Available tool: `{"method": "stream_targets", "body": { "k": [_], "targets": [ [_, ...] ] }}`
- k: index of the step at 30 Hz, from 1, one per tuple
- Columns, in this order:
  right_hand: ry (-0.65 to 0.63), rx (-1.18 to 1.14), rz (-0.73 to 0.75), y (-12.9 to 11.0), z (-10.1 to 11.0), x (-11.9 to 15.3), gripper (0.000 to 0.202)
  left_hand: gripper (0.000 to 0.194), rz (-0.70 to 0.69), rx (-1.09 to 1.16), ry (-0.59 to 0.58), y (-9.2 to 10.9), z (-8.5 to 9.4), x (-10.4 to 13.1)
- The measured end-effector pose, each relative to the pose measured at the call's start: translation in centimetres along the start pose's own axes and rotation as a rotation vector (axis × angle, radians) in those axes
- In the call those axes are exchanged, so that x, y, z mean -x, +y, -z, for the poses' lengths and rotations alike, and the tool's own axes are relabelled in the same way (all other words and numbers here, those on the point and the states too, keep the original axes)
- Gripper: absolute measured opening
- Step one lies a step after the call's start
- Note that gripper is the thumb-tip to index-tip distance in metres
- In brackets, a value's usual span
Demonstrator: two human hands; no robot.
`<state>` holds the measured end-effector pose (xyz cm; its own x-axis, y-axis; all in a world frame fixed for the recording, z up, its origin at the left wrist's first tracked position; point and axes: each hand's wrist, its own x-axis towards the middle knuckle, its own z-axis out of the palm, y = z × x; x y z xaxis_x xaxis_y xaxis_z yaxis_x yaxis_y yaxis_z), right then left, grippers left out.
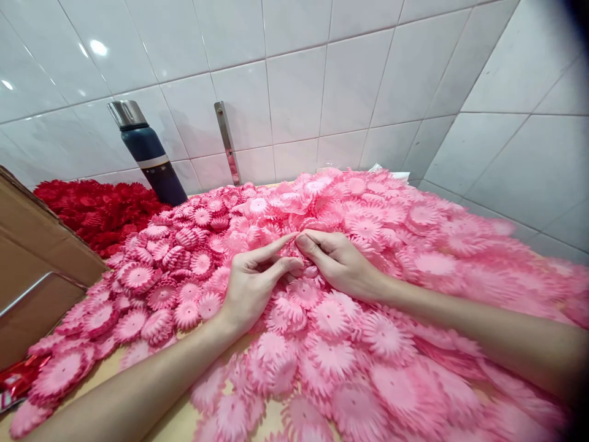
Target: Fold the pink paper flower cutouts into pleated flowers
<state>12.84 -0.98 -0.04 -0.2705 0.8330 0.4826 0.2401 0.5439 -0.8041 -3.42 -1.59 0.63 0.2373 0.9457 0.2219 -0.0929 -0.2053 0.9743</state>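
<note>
Both hands meet over a large heap of pink fabric flower pieces (pixel 332 314), round with fringed edges and a small centre hole. My left hand (pixel 257 276) has its thumb and forefinger drawn toward each other at the heap's middle. Against its fingertips, my right hand (pixel 338 258) pinches with thumb and bent forefinger. Pink petal material shows between and just below the fingertips, though its exact shape is partly hidden by the fingers. Stacked, darker-edged pink flower pieces (pixel 188 264) lie to the left of my left hand.
Deep red flower pieces (pixel 103 212) are piled at the back left, beside a dark blue bottle (pixel 154 162) with a steel cap. A cardboard box (pixel 41 264) stands at the left edge, with a red wrapper (pixel 21 380) below. A metal strip (pixel 225 138) is on the tiled wall (pixel 299 92).
</note>
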Motion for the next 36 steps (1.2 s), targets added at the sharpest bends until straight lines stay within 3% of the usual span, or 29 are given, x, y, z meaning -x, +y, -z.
{"method": "stream_targets", "body": {
  "k": [5, 9, 16, 24, 31, 36],
  "targets": [
    [-0.001, -0.108, 0.023, -0.37, -0.04, -0.17, 0.018, 0.036, -0.074, 0.002, 0.053, -0.04, -0.03, 0.11],
    [0.004, -0.128, 0.013, -0.31, -0.02, -0.16, 0.014, 0.039, -0.047, 0.001, 0.041, -0.14, 0.05, -0.02],
    [-0.007, -0.037, -0.002, -0.19, 0.02, 0.0, 0.025, 0.037, -0.014, -0.053, 0.069, -0.27, 0.1, -0.14],
    [-0.019, 0.053, 0.019, -0.2, 0.08, 0.04, 0.032, 0.046, -0.032, -0.09, 0.001, -0.26, 0.27, -0.12],
    [0.025, 0.115, 0.072, -0.02, -0.25, -0.12, 0.034, 0.038, -0.095, -0.098, 0.06, -0.28, 0.1, 0.09],
    [0.043, 0.064, 0.069, -0.2, -0.26, -0.06, 0.016, 0.036, -0.169, -0.12, 0.081, -0.29, 0.12, 0.36]
  ]
}}
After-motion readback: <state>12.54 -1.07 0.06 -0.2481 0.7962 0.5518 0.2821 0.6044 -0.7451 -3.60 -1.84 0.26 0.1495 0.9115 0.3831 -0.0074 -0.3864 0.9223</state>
